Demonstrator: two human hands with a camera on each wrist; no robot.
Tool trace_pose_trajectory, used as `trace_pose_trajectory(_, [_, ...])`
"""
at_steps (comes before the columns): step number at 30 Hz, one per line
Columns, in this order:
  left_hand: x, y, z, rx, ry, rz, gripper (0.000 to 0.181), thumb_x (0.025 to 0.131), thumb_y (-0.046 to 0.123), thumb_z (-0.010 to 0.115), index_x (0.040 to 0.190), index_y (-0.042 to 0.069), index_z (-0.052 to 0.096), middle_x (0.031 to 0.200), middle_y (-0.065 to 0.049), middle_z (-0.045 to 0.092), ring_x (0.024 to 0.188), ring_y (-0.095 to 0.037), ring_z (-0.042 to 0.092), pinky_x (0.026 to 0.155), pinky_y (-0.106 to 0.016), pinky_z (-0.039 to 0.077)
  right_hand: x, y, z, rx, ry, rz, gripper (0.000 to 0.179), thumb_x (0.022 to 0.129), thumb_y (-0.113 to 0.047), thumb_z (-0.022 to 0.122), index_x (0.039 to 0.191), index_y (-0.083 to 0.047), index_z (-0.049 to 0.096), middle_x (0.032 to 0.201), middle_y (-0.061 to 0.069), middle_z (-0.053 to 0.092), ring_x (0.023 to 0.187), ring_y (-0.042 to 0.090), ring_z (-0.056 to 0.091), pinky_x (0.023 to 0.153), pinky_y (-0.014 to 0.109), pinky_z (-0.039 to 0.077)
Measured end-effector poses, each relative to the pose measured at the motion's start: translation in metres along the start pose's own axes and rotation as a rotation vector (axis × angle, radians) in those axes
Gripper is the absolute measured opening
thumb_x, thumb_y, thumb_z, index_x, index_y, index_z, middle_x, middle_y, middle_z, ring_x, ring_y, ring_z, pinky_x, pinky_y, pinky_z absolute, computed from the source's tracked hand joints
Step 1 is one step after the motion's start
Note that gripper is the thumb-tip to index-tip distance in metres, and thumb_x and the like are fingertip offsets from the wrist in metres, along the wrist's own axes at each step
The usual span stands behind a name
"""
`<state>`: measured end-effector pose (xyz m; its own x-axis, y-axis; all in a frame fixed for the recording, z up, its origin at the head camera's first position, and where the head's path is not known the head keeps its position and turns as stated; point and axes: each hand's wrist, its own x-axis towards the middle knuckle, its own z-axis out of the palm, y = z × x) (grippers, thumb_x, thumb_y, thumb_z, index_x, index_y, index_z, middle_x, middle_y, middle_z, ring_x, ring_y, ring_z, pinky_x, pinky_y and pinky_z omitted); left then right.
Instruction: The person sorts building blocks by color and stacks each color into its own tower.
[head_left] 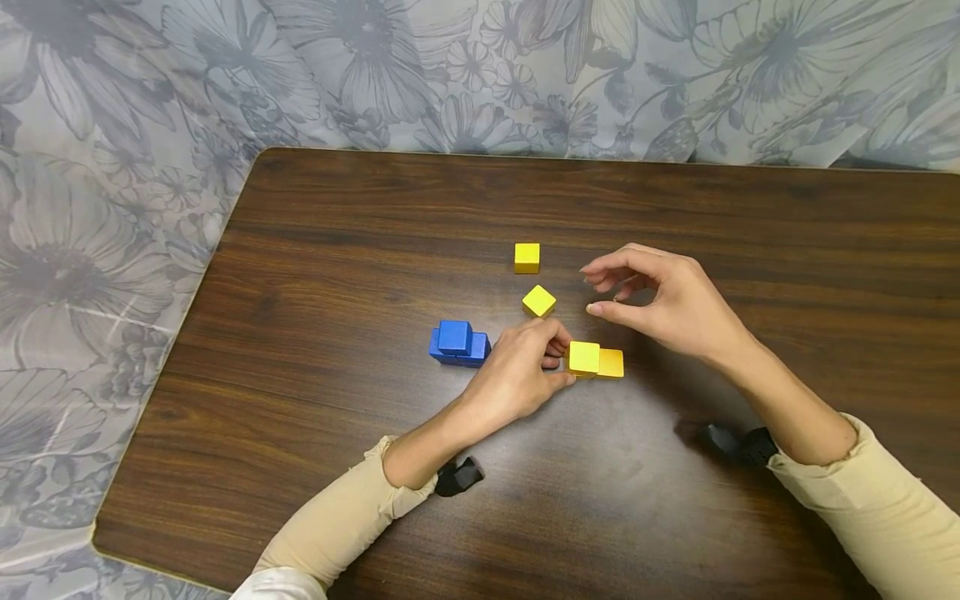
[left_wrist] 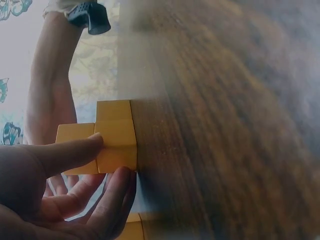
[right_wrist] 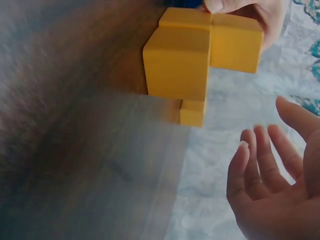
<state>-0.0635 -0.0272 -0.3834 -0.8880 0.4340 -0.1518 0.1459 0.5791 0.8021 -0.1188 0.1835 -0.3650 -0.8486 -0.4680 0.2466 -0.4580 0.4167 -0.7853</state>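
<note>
Two yellow blocks stand side by side on the table, the right one (head_left: pixel 612 363) bare on top. Over the left one sits a third yellow cube (head_left: pixel 584 357). My left hand (head_left: pixel 513 371) holds this small stack from its left side. In the left wrist view its thumb (left_wrist: pixel 75 154) lies across the near faces where upper and lower blocks (left_wrist: pixel 116 155) meet, with the fingers curled by the side face. My right hand (head_left: pixel 667 304) hovers right of the stack, fingers loosely bent and apart from the thumb, holding nothing.
Beyond my left hand lie two loose yellow cubes, one turned cornerwise (head_left: pixel 539 301) and one farther back (head_left: pixel 527 258). Left of that hand is a group of blue blocks (head_left: pixel 455 337), one raised on the others. The brown wooden table (head_left: pixel 337 250) ends at a flower-patterned cloth (head_left: pixel 450 75).
</note>
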Motion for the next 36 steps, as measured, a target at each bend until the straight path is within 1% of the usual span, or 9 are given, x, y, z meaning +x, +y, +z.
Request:
trace_pose_trajectory(3, [0.0,0.0,0.0,0.002,-0.002,0.0,0.028,0.081,0.003,0.082,0.103,0.006,0.065,0.102,-0.004,0.064,0.09,-0.01,0.066,0.076,-0.01,0.051,0.007,0.003,0.002,0.013,-0.02,-0.006,0.047,0.077,-0.002,0.085,0.119,-0.013,0.07,0.102,-0.008,0.069,0.088,0.014,0.065,0.074,0.019,0.054])
trace_pose_trajectory(6, [-0.001,0.0,0.0,0.002,-0.003,-0.003,0.028,0.081,0.004,0.082,0.103,0.006,0.065,0.102,-0.004,0.064,0.09,-0.01,0.066,0.076,-0.009,0.051,0.013,0.007,0.004,0.035,-0.044,-0.01,0.048,0.077,-0.001,0.084,0.121,-0.013,0.069,0.103,-0.005,0.069,0.087,0.018,0.066,0.075,0.02,0.054])
trace_pose_trajectory(10, [-0.001,0.0,0.0,0.013,-0.001,0.0,0.027,0.081,0.004,0.082,0.102,0.007,0.065,0.101,-0.003,0.063,0.089,-0.009,0.065,0.076,-0.009,0.051,0.02,0.011,0.007,0.056,-0.077,-0.012,0.045,0.079,0.0,0.083,0.12,-0.011,0.069,0.107,0.002,0.07,0.087,0.02,0.066,0.076,0.021,0.054])
trace_pose_trajectory(13, [-0.001,0.0,0.0,0.021,0.001,-0.002,0.027,0.081,0.004,0.083,0.102,0.007,0.065,0.1,-0.003,0.063,0.088,-0.009,0.065,0.075,-0.009,0.051,0.025,0.014,0.009,0.066,-0.113,-0.011,0.043,0.08,-0.001,0.082,0.119,-0.01,0.07,0.111,0.003,0.07,0.088,0.02,0.066,0.077,0.021,0.055])
trace_pose_trajectory(16, [-0.002,0.001,-0.001,0.03,-0.001,-0.007,0.027,0.08,0.005,0.083,0.102,0.007,0.065,0.1,-0.003,0.063,0.088,-0.008,0.064,0.075,-0.01,0.051,0.03,0.017,0.011,0.072,-0.157,-0.007,0.04,0.08,-0.003,0.082,0.118,-0.009,0.07,0.111,0.001,0.07,0.09,0.02,0.066,0.078,0.023,0.055])
trace_pose_trajectory(21, [-0.001,0.001,0.0,0.04,-0.003,-0.007,0.027,0.081,0.005,0.082,0.102,0.008,0.065,0.102,-0.002,0.063,0.088,-0.007,0.064,0.075,-0.009,0.051,0.038,0.024,0.016,0.068,-0.223,0.003,0.039,0.081,-0.005,0.082,0.117,-0.011,0.071,0.108,0.0,0.07,0.095,0.017,0.064,0.079,0.026,0.056])
trace_pose_trajectory(29, [-0.001,0.002,0.0,0.028,-0.015,-0.018,0.027,0.081,0.005,0.082,0.102,0.008,0.064,0.104,-0.003,0.063,0.089,-0.007,0.065,0.076,-0.01,0.051,0.043,0.035,0.023,0.09,-0.327,0.056,0.038,0.083,-0.007,0.08,0.12,-0.01,0.07,0.113,0.0,0.068,0.098,0.016,0.062,0.081,0.029,0.057])
trace_pose_trajectory(36, [-0.001,0.002,0.0,0.026,-0.008,-0.02,0.027,0.082,0.006,0.082,0.102,0.009,0.064,0.104,-0.002,0.063,0.089,-0.007,0.065,0.076,-0.01,0.052,0.049,0.04,0.027,0.101,-0.368,0.083,0.038,0.084,-0.007,0.08,0.121,-0.01,0.07,0.115,0.003,0.068,0.099,0.019,0.062,0.081,0.031,0.057])
